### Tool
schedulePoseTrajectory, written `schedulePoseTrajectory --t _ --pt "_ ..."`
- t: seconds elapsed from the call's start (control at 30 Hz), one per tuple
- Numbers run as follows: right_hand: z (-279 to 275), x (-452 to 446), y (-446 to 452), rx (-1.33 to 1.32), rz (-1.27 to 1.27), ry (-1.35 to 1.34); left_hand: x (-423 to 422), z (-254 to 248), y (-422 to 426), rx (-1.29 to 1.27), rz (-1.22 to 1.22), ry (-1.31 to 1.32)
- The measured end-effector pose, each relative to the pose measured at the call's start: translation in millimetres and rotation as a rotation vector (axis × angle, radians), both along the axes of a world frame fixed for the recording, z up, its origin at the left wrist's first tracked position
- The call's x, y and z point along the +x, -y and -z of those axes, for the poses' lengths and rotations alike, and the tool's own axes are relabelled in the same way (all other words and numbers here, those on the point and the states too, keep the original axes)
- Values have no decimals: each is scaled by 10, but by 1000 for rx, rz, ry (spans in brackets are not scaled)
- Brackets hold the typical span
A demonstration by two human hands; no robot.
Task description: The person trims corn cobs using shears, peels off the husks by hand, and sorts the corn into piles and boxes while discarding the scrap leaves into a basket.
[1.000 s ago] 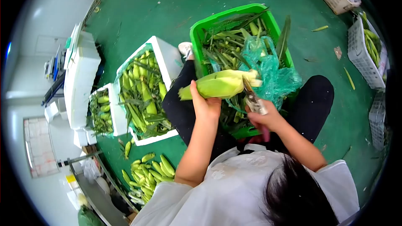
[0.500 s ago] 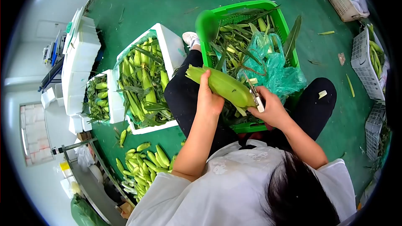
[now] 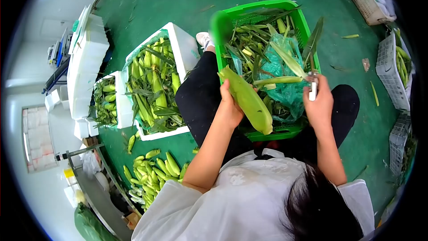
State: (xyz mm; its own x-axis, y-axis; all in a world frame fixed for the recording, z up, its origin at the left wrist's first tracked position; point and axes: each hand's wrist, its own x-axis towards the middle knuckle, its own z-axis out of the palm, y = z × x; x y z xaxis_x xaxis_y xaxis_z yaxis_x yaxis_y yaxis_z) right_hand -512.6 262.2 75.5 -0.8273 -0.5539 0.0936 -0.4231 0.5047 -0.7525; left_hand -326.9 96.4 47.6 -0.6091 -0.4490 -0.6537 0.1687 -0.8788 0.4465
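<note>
My left hand [image 3: 230, 107] is wrapped around an ear of corn [image 3: 249, 102] in smooth pale green husk, tilted with its lower end towards my body. In my right hand [image 3: 322, 102] is a knife [image 3: 313, 90] with a white handle, its thin blade pointing away from me. Husk leaves [image 3: 287, 58] stretch left from beside the knife, apparently pinched with it; the exact contact is hidden. Both hands are over the green crate [image 3: 307, 31], which holds loose husks and a crumpled teal plastic bag [image 3: 278, 67].
Left of my leg stands a white foam box [image 3: 185, 49] of unhusked corn [image 3: 156, 89], beside a smaller foam box [image 3: 125, 102]. Trimmed ears [image 3: 154, 174] lie heaped on the green floor. Plastic baskets [image 3: 388, 76] line the right side; a metal rack [image 3: 91, 192] stands at lower left.
My right hand has moved right, away from the ear, with the knife and husk leaves. The ear in my left hand now tilts more steeply, and its lower end is uncovered.
</note>
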Motion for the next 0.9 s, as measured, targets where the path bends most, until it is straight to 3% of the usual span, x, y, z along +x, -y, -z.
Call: schedulePoseTrajectory --t 0.07,0.17,0.23,0.4,0.47,0.57,0.63,0.7,0.77,0.83,0.9 --pt "-19 98 139 -255 -261 549 -3 -105 -58 5 46 -65" --pt "-86 335 527 -376 -390 591 -147 -201 -288 -238 77 18" --pt "-65 373 723 -241 -410 459 -170 -196 -388 -391 2 40" --pt "23 431 823 -505 -394 643 -66 -164 -379 -512 -86 -1" --pt "-34 480 754 -500 -341 660 -51 -122 -376 -492 -157 -87" --pt "-146 415 560 -480 -221 1014 -86 -48 -350 -384 -250 -126" --pt "-194 398 435 -608 -151 1048 -78 78 -249 -281 -250 -217" --pt "-154 249 120 -684 -97 1122 -117 92 -90 -138 -392 -137" --pt "-412 119 -140 -889 6 1001 35 461 213 -110 -510 -109" --pt "-533 -97 -342 -719 75 709 131 334 402 -168 -583 23" --pt "-573 -61 -246 -660 92 659 231 218 424 -315 -432 14"
